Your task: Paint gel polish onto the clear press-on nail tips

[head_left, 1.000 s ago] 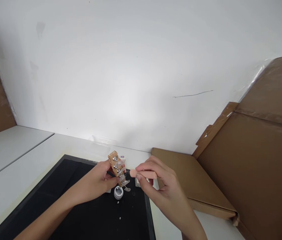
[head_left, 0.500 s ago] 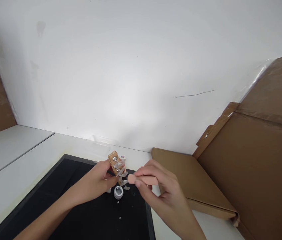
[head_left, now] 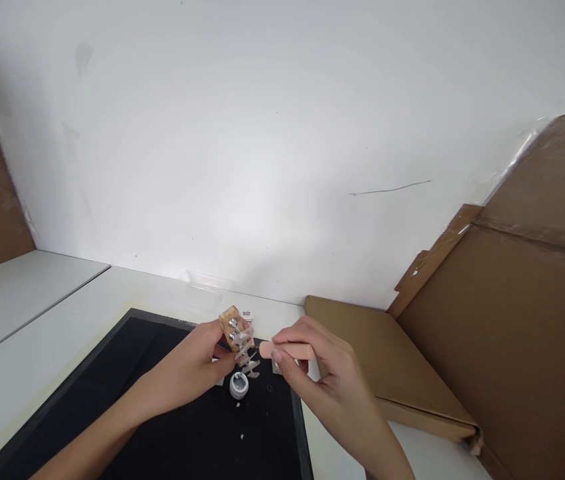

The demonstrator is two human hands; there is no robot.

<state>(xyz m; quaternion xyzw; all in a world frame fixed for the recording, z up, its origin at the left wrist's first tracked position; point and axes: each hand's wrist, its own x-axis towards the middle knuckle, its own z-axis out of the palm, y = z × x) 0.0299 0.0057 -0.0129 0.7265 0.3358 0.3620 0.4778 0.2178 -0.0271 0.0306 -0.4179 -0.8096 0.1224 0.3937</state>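
Note:
My left hand (head_left: pixel 207 360) is closed around a tan block (head_left: pixel 229 321) that carries a row of silver studs with clear, nail-like pieces (head_left: pixel 245 349) on them. Between the thumb and fingers of my right hand (head_left: pixel 319 367) is a pink stick-like tool (head_left: pixel 295 351). Its left end points at the clear pieces; whether its tip touches them is too small to tell. Just below the block, a small round white jar (head_left: pixel 239 385) stands open on the black mat (head_left: pixel 187 433).
A flat cardboard box (head_left: pixel 387 353) lies to the right, beside tall cardboard panels (head_left: pixel 522 300). A clear plastic tray (head_left: pixel 205 293) is near the white wall. Small white bits lie on the mat, and a pale object is partly hidden behind my right fingers.
The block in my left hand has tilted slightly. My right hand's tool has moved up a little and turned closer to level, and a pale object now shows beneath it.

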